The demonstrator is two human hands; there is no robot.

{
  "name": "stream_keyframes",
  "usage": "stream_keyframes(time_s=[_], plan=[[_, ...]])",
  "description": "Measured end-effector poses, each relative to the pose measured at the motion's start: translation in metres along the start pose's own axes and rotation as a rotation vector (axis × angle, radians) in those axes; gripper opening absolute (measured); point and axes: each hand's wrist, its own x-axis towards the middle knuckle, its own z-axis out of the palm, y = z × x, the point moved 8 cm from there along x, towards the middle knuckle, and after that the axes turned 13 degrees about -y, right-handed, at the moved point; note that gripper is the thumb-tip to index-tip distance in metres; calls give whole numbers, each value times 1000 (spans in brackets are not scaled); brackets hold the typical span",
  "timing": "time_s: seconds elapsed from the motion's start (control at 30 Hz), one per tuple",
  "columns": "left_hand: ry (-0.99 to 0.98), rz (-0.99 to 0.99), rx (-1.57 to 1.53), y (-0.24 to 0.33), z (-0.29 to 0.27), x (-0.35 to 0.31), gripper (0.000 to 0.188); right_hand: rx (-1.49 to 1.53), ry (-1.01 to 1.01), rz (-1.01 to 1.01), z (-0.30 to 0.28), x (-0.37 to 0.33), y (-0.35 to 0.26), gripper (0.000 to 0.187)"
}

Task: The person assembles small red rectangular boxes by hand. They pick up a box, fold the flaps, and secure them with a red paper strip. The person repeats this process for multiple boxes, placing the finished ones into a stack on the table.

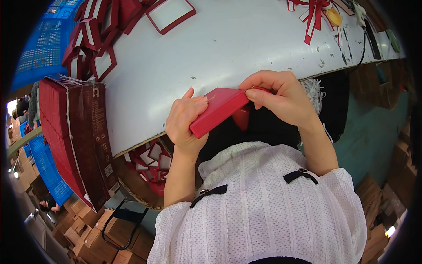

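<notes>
A flat red gift box (222, 110) is held tilted at the table's front edge, in front of my body. My left hand (183, 116) grips its left end, thumb pointing up and fingers lying over the top face. At the box's right corner my right hand (279, 94) is closed in a pinch, with a bit of red showing between thumb and fingers. Whether that bit belongs to the box or is a separate strip, I cannot tell. Below the box hangs a red piece (241, 118), partly hidden.
Red-rimmed box parts (103, 64) pile up at the table's (176, 61) far left, beside a large carton (99, 127) of red boxes. Red and white ribbons (313, 22) lie far right near a yellow roll (334, 17). More red parts fill a bin (132, 187) below.
</notes>
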Motion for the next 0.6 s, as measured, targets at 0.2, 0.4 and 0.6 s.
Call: stream_keyframes(time_s=[0.2,0.4,0.6], plan=[[51,-128,-407,-44,5,-10,20,134,19,-11,13,8,1,9],[-206,-6,653,20,6,50,29,74,97,-75,31,12,3,10],[-260,-14,498,10,2,37,20,-24,83,-39,3,1,-9,10]])
